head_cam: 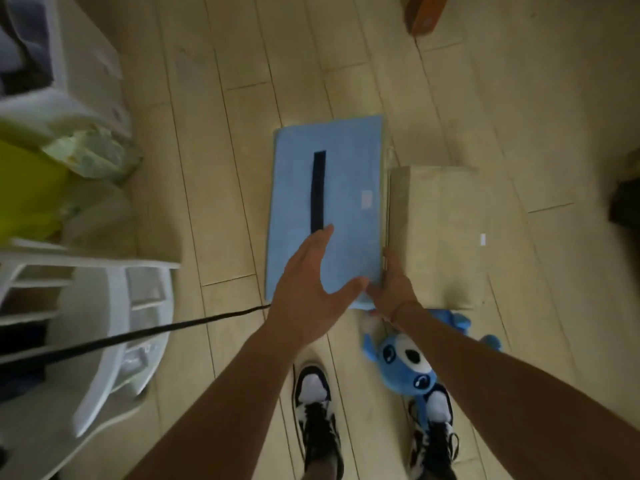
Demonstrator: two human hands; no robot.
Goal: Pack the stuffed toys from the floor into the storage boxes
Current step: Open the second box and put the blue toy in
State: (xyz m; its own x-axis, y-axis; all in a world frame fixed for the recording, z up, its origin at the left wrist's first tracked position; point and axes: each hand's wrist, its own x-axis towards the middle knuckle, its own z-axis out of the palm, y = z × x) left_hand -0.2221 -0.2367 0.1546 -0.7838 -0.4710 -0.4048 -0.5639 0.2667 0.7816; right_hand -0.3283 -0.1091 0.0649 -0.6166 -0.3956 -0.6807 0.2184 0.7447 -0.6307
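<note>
A flat, folded light-blue fabric storage box (346,181) with a dark strap lies on the wooden floor. A beige folded box (433,233) lies right beside it. My left hand (308,292) hovers flat over the blue box's near end, fingers straight. My right hand (391,285) grips the blue box's near right corner at the seam between the two boxes. A blue stuffed toy (405,362) with big eyes lies on the floor below my right wrist, next to my right shoe.
A white shelf unit (114,306) stands at the left, with a yellow-green bag (31,192) and a white bin (86,74) behind it. A black cord (156,332) crosses the floor. An orange object (424,15) sits far ahead. My shoes (315,410) are at the bottom.
</note>
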